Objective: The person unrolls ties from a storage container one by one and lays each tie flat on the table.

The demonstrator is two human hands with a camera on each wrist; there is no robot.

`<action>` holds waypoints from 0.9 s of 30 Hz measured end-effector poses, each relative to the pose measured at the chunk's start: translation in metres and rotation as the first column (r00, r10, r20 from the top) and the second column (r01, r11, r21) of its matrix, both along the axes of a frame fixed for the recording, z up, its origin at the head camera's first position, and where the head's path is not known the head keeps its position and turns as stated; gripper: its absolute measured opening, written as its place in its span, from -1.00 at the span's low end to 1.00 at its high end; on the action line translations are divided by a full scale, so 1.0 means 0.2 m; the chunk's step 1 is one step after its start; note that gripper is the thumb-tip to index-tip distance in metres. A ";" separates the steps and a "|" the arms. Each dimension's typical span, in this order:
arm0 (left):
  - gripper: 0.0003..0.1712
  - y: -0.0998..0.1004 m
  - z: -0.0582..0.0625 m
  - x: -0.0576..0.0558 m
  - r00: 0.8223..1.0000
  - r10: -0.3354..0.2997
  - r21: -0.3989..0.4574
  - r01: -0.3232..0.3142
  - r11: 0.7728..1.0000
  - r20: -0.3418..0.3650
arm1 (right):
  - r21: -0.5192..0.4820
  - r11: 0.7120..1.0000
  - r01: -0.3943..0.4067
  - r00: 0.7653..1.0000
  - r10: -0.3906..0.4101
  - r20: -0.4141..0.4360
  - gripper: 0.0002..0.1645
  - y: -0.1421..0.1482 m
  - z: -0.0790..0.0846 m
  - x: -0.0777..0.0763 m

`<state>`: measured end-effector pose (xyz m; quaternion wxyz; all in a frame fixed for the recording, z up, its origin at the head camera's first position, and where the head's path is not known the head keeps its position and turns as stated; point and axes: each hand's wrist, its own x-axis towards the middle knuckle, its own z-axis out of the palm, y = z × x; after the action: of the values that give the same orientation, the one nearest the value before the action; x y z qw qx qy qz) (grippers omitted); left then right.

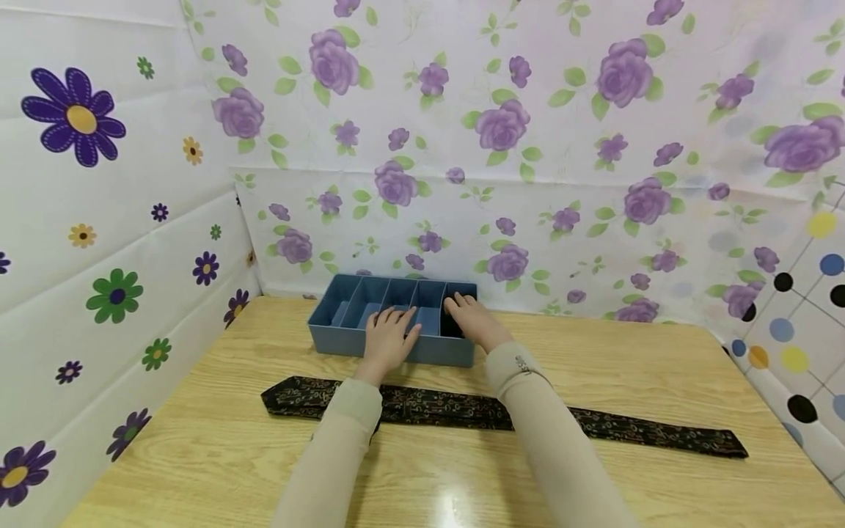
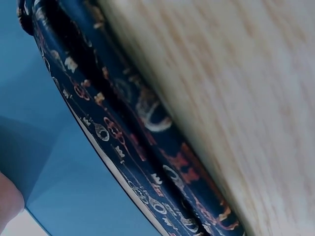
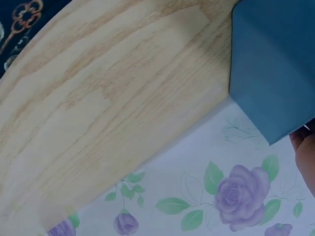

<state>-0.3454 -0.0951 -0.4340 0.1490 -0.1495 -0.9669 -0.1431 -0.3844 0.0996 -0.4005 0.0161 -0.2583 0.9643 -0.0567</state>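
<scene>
A blue divided box sits near the back of the table. My left hand lies over its front edge, fingers spread and reaching over the middle compartments. At the box's right end, my right hand reaches over the side wall, fingers extending into the last compartment. Dark black material fills that compartment, partly hidden by the fingers. A black necktie with a small printed pattern stretches across the table in front of the box, beneath both forearms. In the left wrist view the necktie looms close beside the blue box wall.
The wooden table bears the box and necktie. Behind it hangs a white cloth with purple flowers. Another flowered cloth covers the left side, and a dotted one covers the right.
</scene>
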 end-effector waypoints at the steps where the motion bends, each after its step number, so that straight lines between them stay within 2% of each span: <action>1: -0.43 0.00 0.00 0.00 1.000 0.000 0.000 0.000 1.000 -0.007 | 0.004 1.000 -0.001 1.000 0.001 0.000 -0.64 0.00 0.00 0.00; 6: -0.44 0.00 -0.02 -0.01 0.999 0.005 -0.001 -0.005 1.000 -0.032 | 0.017 0.999 -0.031 0.998 0.032 -0.047 -0.67 0.01 0.00 0.00; 17: -0.44 0.00 0.00 0.00 1.000 0.014 -0.013 -0.014 1.000 -0.001 | -0.041 0.995 -0.096 0.984 0.089 -0.156 -0.69 0.03 -0.02 0.00; 24: -0.43 0.00 0.01 0.00 1.000 0.019 -0.014 -0.019 1.000 0.004 | -0.118 0.980 -0.160 0.954 0.123 -0.273 -0.73 0.07 -0.03 0.00; 27: -0.42 0.01 0.01 0.00 0.999 0.024 -0.020 -0.024 1.000 0.026 | -0.121 0.973 -0.197 0.946 0.156 -0.284 -0.74 0.08 -0.03 0.00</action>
<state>-0.3445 -0.0937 -0.4315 0.1365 -0.1374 -0.9719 -0.1337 -0.3850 0.1153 -0.4074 -0.1311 -0.3495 0.9233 -0.0900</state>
